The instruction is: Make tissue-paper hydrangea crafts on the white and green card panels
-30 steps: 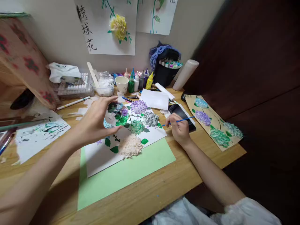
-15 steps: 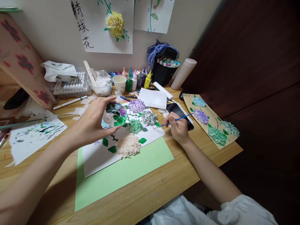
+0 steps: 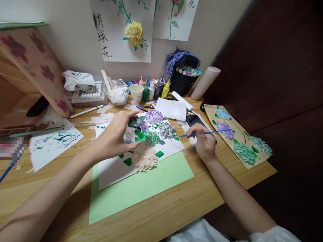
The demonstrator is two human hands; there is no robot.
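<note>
The left hand (image 3: pixel 114 136) is raised over the white sheet (image 3: pixel 113 169), its fingers curled around a small paint-smeared palette (image 3: pixel 136 129) daubed in green, purple and black. The thumb sits under the palette and the other fingers arch over its top, so the palette hangs just above the sheet's upper left part.

The right hand (image 3: pixel 205 143) rests on the desk (image 3: pixel 176 208) just right of the sheet, closed on a thin blue brush (image 3: pixel 204 133). The brush lies nearly level, its tip pointing left toward the sheet's right edge, near a small green leaf.

The sheet lies tilted on a pale green paper (image 3: pixel 141 188). On it are 4 visible flower heads: a purple one (image 3: pixel 154 116) at the top, a grey one (image 3: pixel 168 129) to its right, a green one (image 3: pixel 152 137) in the middle, and a cream one (image 3: pixel 146 158) nearest the person, with green leaves around them.

A black phone (image 3: pixel 193 120) lies beyond the right hand. Further right, a tan card (image 3: pixel 239 134) carries painted blue, purple and green flowers. At the back of the desk stand a paper cup (image 3: pixel 136 92), a row of paint bottles (image 3: pixel 155 89) and a black pot of markers (image 3: pixel 185 80). A paint-stained scrap (image 3: pixel 54 144) lies far left.
</note>
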